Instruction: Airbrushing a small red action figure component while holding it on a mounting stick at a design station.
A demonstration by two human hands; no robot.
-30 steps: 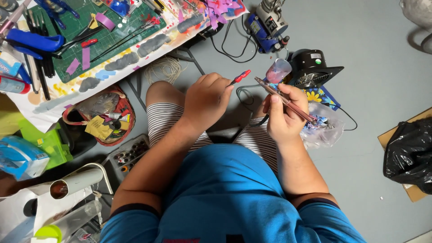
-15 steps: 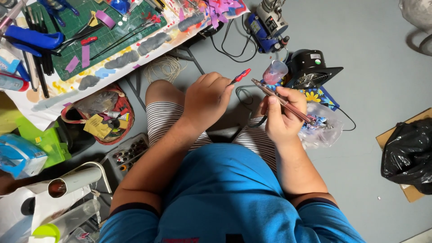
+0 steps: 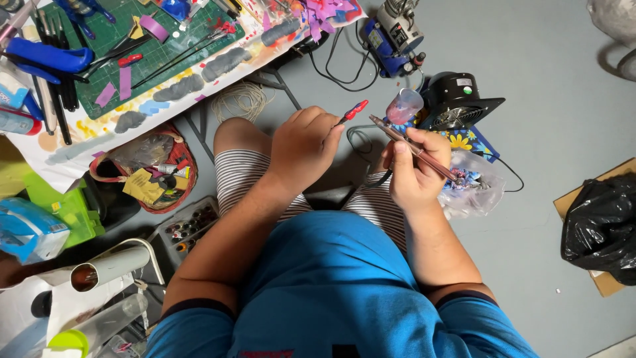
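While the left hand (image 3: 306, 147) pinches a small red painted piece on a thin stick (image 3: 355, 109), the right hand (image 3: 412, 174) grips a slim metal airbrush with a clear cup (image 3: 405, 138), its tip just beside that piece, above striped knees.

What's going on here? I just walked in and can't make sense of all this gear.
A seated person is airbrushing by hand. The left hand holds up a small red piece on a thin stick, and the right hand aims an airbrush with a pinkish cup at it, the tip close to the piece. A black fan and a blue compressor sit on the floor ahead, and a green cutting mat with tools lies on the table.
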